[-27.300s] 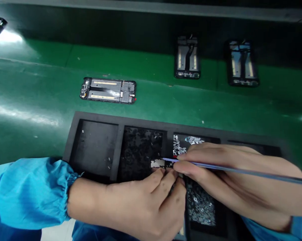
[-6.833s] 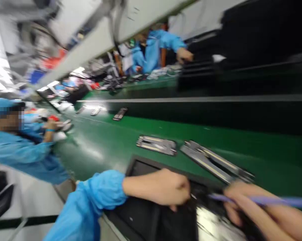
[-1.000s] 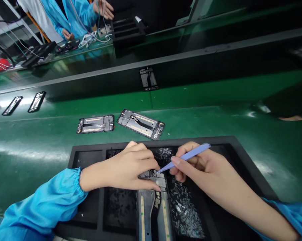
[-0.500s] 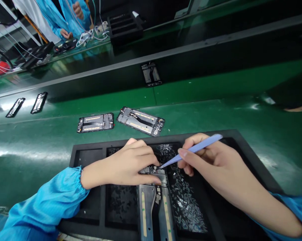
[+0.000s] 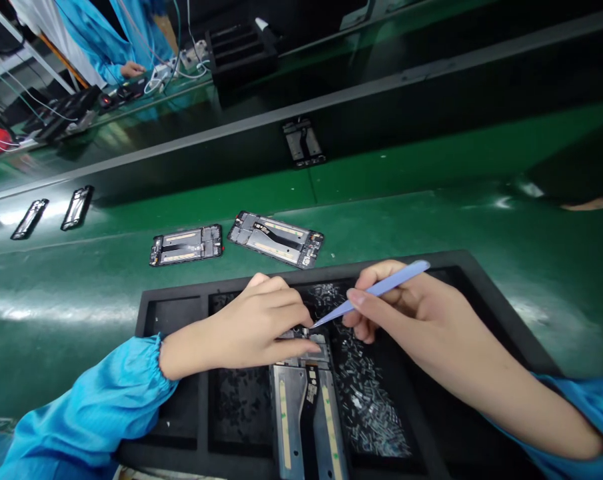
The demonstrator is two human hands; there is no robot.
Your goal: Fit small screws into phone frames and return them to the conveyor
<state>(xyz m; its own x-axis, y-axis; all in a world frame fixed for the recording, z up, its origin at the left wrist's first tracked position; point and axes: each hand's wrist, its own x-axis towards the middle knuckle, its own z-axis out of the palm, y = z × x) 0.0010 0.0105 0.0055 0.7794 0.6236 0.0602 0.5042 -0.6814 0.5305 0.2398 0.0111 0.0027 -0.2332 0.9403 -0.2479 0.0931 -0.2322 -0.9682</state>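
Note:
An opened phone frame [image 5: 292, 413], with a dark flex cable down its middle and yellowish strips on both sides, lies across a black foam tray [image 5: 174, 293]. My left hand [image 5: 269, 323] is closed on its upper end, thumb on the near side and fingers at the top edge. Pinched in my right hand [image 5: 401, 300] is a pair of lavender tweezers [image 5: 381, 285]. Their tip meets the phone's upper end beside my left fingertips. Whether the tip grips a part is too small to tell. Small clear pieces [image 5: 376, 413] fill the compartment to the right, and small dark pieces [image 5: 239, 400] lie in the left one.
Beyond the tray lie two more phone frames [image 5: 186, 245] [image 5: 276, 240]. Another phone frame [image 5: 304, 143] lies farther back, and two narrow-looking ones [image 5: 77, 208] [image 5: 30, 219] rest at left. Across the bench are a co-worker's hand [image 5: 132, 69], cables and a black rack [image 5: 241, 53].
The tweezers and my right hand have shifted slightly left, their tip still at the phone's upper end. My left hand keeps its hold. One of the co-worker's hands has gone from view.

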